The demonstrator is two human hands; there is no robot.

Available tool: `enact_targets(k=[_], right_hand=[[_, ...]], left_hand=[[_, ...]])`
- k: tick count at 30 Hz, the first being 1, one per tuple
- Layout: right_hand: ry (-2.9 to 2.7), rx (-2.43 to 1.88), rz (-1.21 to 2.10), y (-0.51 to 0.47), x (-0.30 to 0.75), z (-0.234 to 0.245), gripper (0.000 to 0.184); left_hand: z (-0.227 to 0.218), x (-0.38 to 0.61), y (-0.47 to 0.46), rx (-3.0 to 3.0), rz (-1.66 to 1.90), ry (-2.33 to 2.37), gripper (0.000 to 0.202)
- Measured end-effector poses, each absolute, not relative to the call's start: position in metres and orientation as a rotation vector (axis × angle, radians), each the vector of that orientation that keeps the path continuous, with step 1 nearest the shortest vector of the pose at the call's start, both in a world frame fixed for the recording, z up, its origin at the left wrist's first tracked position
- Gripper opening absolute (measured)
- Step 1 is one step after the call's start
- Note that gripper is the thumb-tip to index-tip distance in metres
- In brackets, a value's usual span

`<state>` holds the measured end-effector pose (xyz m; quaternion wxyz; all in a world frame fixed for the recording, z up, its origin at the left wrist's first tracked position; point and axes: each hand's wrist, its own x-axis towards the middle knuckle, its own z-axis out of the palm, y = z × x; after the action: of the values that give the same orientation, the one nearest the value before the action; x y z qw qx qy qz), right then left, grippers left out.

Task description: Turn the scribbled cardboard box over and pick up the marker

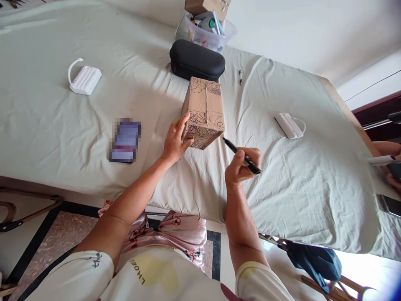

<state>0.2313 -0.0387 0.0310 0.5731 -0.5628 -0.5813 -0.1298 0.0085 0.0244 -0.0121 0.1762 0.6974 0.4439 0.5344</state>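
In front of me a brown cardboard box (210, 102) stands on the cloth-covered table, its top and near side covered in dark looping scribbles. My left hand (177, 140) grips the box at its left near corner, thumb on the near side and fingers along the left edge. Just right of the box, my right hand (242, 165) is closed round a black marker (232, 146). The marker's tip points up and left toward the box's near right corner, a small gap apart from it. The far side of the box is hidden.
Behind the box lies a black zip case (197, 60), then a clear plastic basket (209, 37) with bottles. A phone (125, 142) and a white corded device (86, 79) lie left. Right are a pen (240, 77), another white device (290, 125) and another person's hand (393, 179).
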Motion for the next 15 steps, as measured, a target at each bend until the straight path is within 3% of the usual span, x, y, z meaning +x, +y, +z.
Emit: enact_targets(k=[4,6,10,15], right_hand=[[-1.367,-1.199,-0.315,-0.039,0.224,0.038,0.039],[-1.609,-1.059,-0.209,-0.039,0.211,0.038,0.028],[-2.096,-0.847,-0.01,-0.037,0.195,0.031,0.025],[-1.739,-1.085,-0.098,-0.034,0.211,0.023,0.054]], left_hand=[[-0.012,0.01,0.023,1.97,1.512,1.264,0.082],[-0.012,0.011,0.023,1.971,1.522,1.266,0.084],[-0.018,0.008,0.023,1.931,1.494,1.249,0.088],[-0.03,0.002,0.02,1.809,1.363,1.321,0.098]])
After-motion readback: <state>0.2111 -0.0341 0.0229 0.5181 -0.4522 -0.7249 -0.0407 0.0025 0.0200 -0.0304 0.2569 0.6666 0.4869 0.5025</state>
